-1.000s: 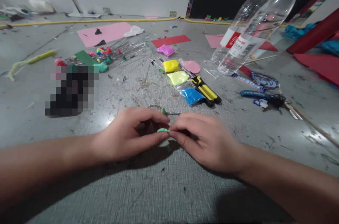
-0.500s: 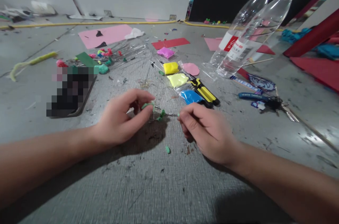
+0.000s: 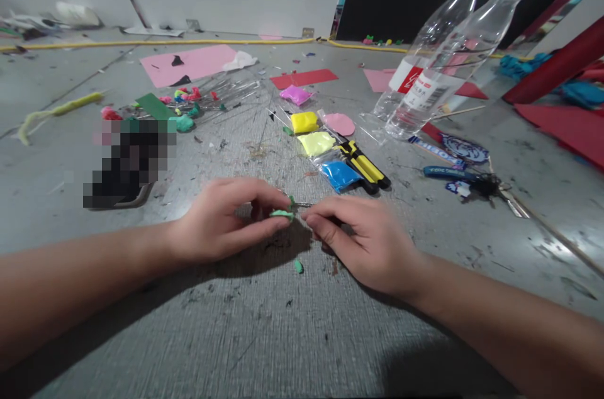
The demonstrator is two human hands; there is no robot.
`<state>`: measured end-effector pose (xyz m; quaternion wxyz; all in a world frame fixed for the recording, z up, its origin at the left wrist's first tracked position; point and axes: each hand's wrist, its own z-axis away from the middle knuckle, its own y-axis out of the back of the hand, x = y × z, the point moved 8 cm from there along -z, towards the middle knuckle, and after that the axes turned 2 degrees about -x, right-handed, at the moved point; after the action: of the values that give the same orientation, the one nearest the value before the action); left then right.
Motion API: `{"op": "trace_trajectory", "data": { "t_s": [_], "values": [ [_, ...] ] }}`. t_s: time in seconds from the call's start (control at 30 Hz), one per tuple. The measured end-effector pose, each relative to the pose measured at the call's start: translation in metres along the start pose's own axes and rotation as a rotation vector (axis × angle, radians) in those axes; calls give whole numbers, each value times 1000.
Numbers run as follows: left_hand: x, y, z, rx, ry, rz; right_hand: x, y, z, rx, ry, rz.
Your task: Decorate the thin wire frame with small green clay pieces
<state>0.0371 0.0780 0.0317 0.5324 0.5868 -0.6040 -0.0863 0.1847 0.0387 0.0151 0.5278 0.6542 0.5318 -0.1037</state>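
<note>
Left hand (image 3: 221,223): we pinch a small green clay piece (image 3: 282,214) at our fingertips, lifted off the surface (image 3: 302,336) for shaping.
Right hand (image 3: 363,241): fingers closed narrow on a thin wire (image 3: 301,204), steadying it beside the clay.
Green crumb (image 3: 298,266): lies loose below both hands.

A small flattened strip of green clay (image 3: 282,214) sits pinched in the grip of my left hand (image 3: 221,223), between thumb and forefinger, lying roughly level just above the table (image 3: 292,336). Right beside it, a thin metal wire (image 3: 300,204) with a green clay bit on it runs to my right hand (image 3: 365,245). A loose green crumb (image 3: 298,266) lies on the table below, between my hands.
</note>
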Motion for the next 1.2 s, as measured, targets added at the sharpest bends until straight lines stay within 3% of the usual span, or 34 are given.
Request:
{"op": "trace_trajectory", "data": {
  "t_s": [0.17, 0.83, 1.07, 1.2],
  "values": [
    [12, -4, -1, -91, -138, 27, 0, -5, 2, -42, 11, 2],
    [13, -10, 1, -101, -208, 69, -10, -7, 4, -13, 145, -56],
    [16, -9, 1, -94, -205, 97, -8, 2, 3, 45, 51, -51],
    [13, -8, 0, -99, -172, 88, 6, 6, 3, 112, -91, -103]
  ]
}}
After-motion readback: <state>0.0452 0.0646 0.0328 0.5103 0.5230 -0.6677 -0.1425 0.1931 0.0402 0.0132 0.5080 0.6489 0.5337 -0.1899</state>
